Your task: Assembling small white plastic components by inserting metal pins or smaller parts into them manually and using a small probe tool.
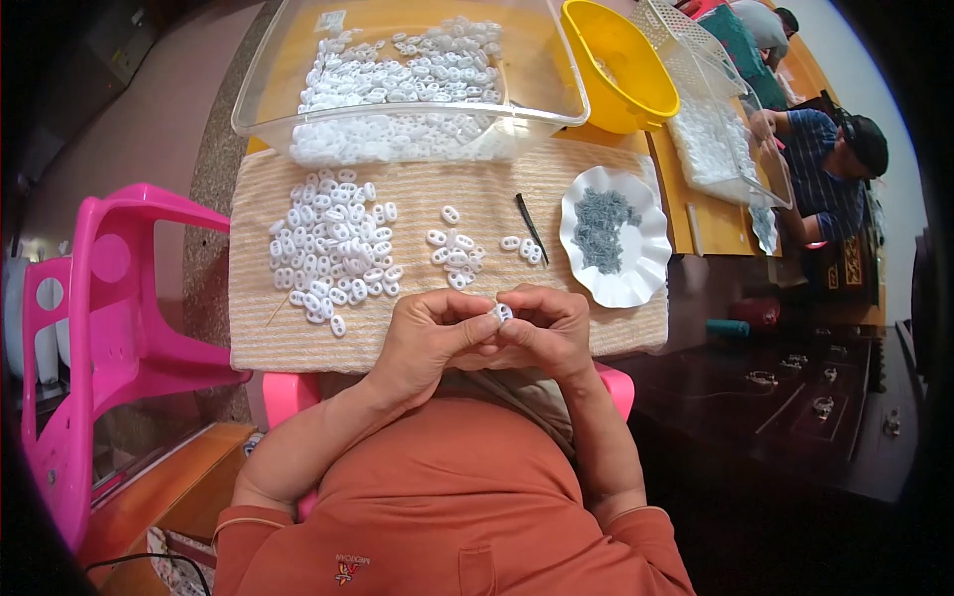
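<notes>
Between my two hands, near the front edge of the cloth, is a small white plastic piece with two holes (503,313). My left hand (442,333) pinches it with thumb and forefinger, and my right hand (547,326) grips its other side the same way. Beyond my hands lies a small group of like white pieces (455,250). A larger heap of them (336,238) spreads to the left. To the right, a white scalloped plate (646,238) holds a pile of small grey parts (602,228), too fine to make out. A thin black tool (532,228) lies beside two or more white pieces.
A clear plastic bin (417,149) full of white pieces stands at the back, with a yellow basin (646,89) beside it. At far right a person in a striped shirt (830,159) sits by another clear bin (765,189). A pink chair (149,298) stands at left.
</notes>
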Available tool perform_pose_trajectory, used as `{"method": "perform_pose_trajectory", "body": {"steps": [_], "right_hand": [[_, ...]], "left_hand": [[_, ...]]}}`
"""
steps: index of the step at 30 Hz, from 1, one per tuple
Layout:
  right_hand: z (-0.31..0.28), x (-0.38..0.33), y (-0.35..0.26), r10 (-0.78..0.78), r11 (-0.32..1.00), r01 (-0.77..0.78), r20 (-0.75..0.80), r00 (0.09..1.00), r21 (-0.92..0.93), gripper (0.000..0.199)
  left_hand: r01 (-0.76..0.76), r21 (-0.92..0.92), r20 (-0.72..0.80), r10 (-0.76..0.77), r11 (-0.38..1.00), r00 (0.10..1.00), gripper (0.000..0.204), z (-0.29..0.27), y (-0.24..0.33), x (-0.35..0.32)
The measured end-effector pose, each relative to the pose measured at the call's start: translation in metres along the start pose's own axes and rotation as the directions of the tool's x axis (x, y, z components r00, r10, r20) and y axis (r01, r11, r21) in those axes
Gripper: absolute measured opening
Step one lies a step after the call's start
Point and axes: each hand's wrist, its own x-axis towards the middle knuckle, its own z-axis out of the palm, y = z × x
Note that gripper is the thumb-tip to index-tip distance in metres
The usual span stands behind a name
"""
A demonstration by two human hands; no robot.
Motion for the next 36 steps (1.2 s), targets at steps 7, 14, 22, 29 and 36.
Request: {"method": "perform_pose_trajectory", "body": {"steps": [7,14,22,29,36], "right_hand": [[-0.001,-0.002,-0.002,0.016,0.998,-0.019,0.043,0.999,0.068,0.026],[0.0,0.0,-0.008,0.103,0.991,-0.11,0.081,0.991,0.08,0.025],[-0.001,0.001,-0.007,-0.079,0.994,0.085,0.098,0.992,-0.063,0.023],[0.01,0.0,-0.015,-0.089,0.995,0.092,0.086,0.992,-0.038,0.02],[0.013,0.0,-0.017,-0.113,0.988,0.118,0.055,0.992,-0.096,0.022]], "left_hand": [[0.034,-0.01,0.021,-0.034,0.999,0.999,0.014,0.001,0.001,0.001],[0.063,-0.045,0.097,-0.058,0.997,0.994,0.014,0.003,0.007,0.002],[0.124,-0.106,0.148,-0.107,0.987,0.983,0.011,0.003,0.008,0.001],[0.096,-0.149,0.226,-0.061,0.984,0.972,0.01,-0.001,0.003,0.0],[0.077,-0.162,0.255,-0.033,0.984,0.966,0.012,0.0,0.004,-0.001]]}}
